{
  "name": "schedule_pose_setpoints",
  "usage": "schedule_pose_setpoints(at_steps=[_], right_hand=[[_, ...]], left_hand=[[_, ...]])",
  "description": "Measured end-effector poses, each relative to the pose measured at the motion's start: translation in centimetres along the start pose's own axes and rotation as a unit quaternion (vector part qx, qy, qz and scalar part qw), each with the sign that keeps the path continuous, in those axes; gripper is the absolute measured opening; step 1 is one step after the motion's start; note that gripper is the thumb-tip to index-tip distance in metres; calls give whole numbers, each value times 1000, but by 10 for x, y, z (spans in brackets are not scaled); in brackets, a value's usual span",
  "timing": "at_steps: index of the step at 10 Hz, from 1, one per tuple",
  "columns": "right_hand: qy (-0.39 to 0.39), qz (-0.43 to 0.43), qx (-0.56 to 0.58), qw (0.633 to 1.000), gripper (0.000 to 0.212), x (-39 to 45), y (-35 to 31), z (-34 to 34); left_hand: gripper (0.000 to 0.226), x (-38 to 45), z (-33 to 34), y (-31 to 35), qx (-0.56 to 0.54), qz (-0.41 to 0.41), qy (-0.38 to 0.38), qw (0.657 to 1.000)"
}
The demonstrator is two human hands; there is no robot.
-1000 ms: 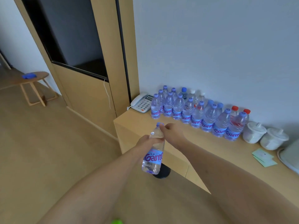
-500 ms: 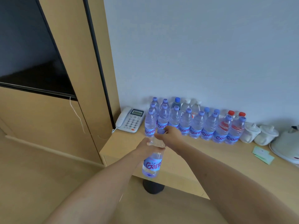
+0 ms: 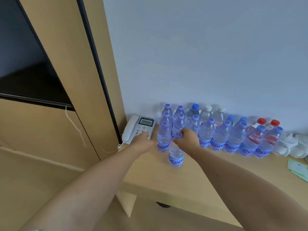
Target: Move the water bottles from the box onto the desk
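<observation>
A clear water bottle (image 3: pixel 176 153) with a blue label and purple cap stands upright on the light wooden desk (image 3: pixel 200 179), just in front of a double row of several like bottles (image 3: pixel 218 137) along the wall. My right hand (image 3: pixel 187 139) grips this bottle at its neck, just under the cap. My left hand (image 3: pixel 141 142) is off the bottle, to its left, with fingers stretched out near the telephone. The box is not in view.
A white telephone (image 3: pixel 139 128) lies at the desk's far left corner beside a tall wooden panel (image 3: pixel 70 64). Two white lidded cups (image 3: pixel 290 145) and green cards (image 3: pixel 298 168) sit at the right. A dark screen (image 3: pixel 25 67) is on the left.
The bottle, held in the air by both hands before the desk edge, now stands on the desk. My left hand has let go and moved left; I have stepped closer.
</observation>
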State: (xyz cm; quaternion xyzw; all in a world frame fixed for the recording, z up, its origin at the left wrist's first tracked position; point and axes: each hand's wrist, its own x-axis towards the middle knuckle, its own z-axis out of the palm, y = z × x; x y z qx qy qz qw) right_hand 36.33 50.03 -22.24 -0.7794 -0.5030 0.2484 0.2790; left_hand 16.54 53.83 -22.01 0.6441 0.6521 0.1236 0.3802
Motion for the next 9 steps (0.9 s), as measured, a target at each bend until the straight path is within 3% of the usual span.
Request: schedule_pose_setpoints(at_steps=[1,3,8,9], right_hand=[[2,17,-13,1000,22,23,0,8],[26,32,-38,998,19,60,-6,16],[48,38,-60,996,32,62,-13,7],[66,11,-66,996,47,48,-23,-3]], left_hand=[[82,21,-5,0,40,10,-5,999],[72,57,-6,8,152,51,5,987],[80,66,-7,19,165,103,-1,981],[57,56,-17,32,162,124,9,979]])
